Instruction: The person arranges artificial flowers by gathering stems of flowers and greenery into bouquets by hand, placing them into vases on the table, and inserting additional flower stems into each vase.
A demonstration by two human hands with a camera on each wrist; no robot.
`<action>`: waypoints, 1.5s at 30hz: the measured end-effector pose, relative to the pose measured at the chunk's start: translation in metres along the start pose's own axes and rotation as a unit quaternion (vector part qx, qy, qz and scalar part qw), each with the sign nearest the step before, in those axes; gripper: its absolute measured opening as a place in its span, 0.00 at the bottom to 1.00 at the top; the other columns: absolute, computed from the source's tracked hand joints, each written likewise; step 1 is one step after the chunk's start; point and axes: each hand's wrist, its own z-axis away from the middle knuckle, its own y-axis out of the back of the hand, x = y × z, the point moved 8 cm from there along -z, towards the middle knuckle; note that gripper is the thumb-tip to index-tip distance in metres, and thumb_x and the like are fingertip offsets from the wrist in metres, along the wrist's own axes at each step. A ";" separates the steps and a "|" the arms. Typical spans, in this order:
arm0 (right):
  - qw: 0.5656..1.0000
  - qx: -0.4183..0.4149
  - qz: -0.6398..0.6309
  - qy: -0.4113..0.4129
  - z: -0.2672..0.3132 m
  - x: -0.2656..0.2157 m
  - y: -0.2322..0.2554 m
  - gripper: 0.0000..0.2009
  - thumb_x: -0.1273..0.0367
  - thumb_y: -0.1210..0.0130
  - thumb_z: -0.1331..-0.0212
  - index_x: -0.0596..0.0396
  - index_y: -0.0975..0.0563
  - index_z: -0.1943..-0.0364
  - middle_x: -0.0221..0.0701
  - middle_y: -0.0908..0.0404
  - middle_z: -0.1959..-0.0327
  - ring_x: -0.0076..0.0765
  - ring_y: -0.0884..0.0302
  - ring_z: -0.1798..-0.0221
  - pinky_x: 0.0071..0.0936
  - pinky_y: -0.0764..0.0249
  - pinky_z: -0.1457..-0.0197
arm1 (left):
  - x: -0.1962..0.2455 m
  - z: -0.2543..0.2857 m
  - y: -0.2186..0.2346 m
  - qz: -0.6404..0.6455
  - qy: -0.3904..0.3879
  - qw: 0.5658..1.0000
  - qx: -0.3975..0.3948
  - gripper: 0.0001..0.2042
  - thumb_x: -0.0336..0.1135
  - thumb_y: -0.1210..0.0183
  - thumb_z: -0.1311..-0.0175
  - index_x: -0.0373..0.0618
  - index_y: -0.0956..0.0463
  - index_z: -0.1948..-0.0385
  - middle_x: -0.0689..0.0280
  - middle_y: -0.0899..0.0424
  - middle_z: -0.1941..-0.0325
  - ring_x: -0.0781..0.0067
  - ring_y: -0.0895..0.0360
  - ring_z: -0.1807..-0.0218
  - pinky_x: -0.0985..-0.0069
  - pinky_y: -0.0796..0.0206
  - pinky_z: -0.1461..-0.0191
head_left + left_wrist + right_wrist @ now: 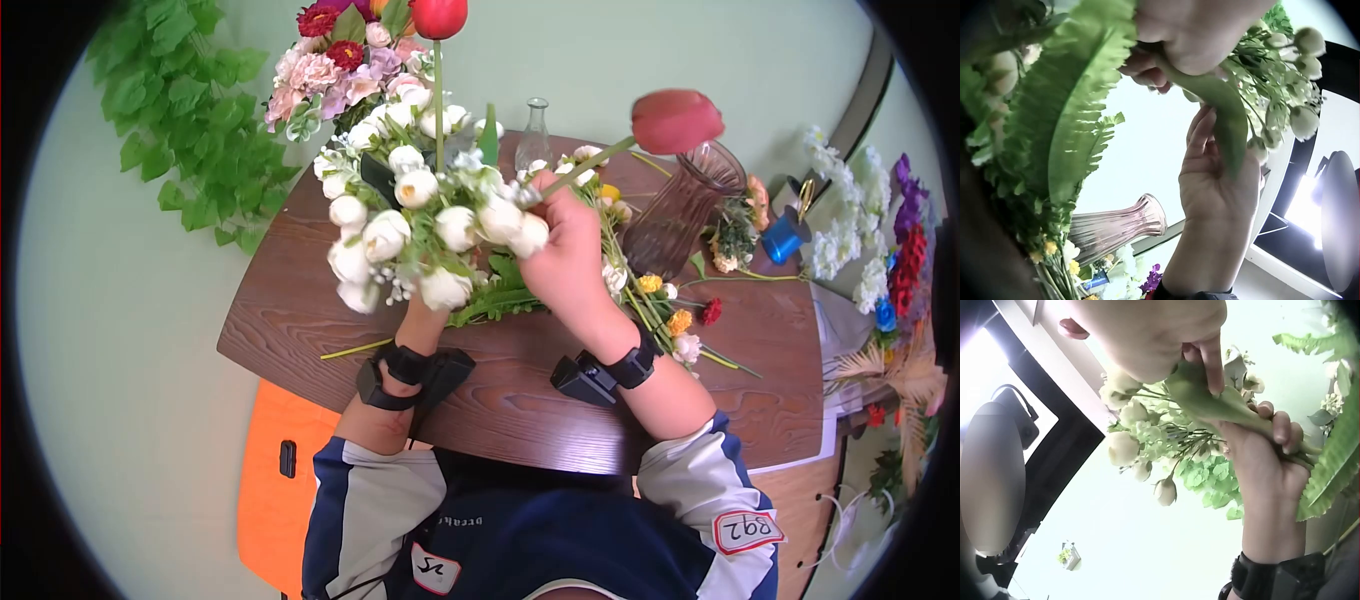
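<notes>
My left hand (1272,456) grips the green stems of a bouquet of white ranunculus-like flowers (385,235); in the head view the blooms hide most of this hand. A red tulip (440,15) stands upright out of the bouquet on a long stem. At the bouquet's right side my right hand (570,250) pinches the stem of a second red tulip (678,120), whose head leans to the right. In the right wrist view, a finger of this hand lies against a broad green leaf (1194,394) beside the stems. A fern frond (1072,106) hangs below the left hand.
A ribbed purple-tinted glass vase (675,215) stands on the brown table (480,385), with a clear bottle (535,135) behind. Loose flowers (680,320) lie near the vase. A pink and red bouquet (330,75) is at the back left; more flowers (905,250) stand right.
</notes>
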 end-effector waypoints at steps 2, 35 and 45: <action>1.000 0.006 0.030 0.001 0.001 0.009 -0.002 0.07 0.82 0.47 0.49 0.59 0.29 0.68 0.24 0.26 0.72 0.14 0.29 0.68 0.16 0.31 0.67 | 0.010 -0.012 0.016 -0.217 -0.112 0.962 -0.120 0.16 0.34 0.50 0.36 0.39 0.34 0.49 0.59 0.22 0.61 0.71 0.23 0.71 0.78 0.30 0.76; 0.939 -0.034 0.219 0.265 0.027 -0.054 -0.027 0.06 0.79 0.42 0.52 0.61 0.29 0.77 0.33 0.25 0.79 0.23 0.25 0.79 0.18 0.29 0.73 | 0.041 0.057 -0.050 -0.322 -0.280 0.880 -0.209 0.15 0.32 0.52 0.35 0.38 0.35 0.48 0.61 0.28 0.48 0.71 0.28 0.49 0.73 0.34 0.46; 0.980 0.053 0.129 0.143 0.016 -0.035 0.001 0.09 0.76 0.42 0.49 0.60 0.33 0.74 0.27 0.27 0.76 0.14 0.28 0.73 0.15 0.27 0.70 | 0.042 0.058 -0.061 -0.084 -0.207 0.952 -0.209 0.19 0.42 0.62 0.31 0.36 0.32 0.51 0.60 0.25 0.50 0.71 0.27 0.49 0.71 0.36 0.45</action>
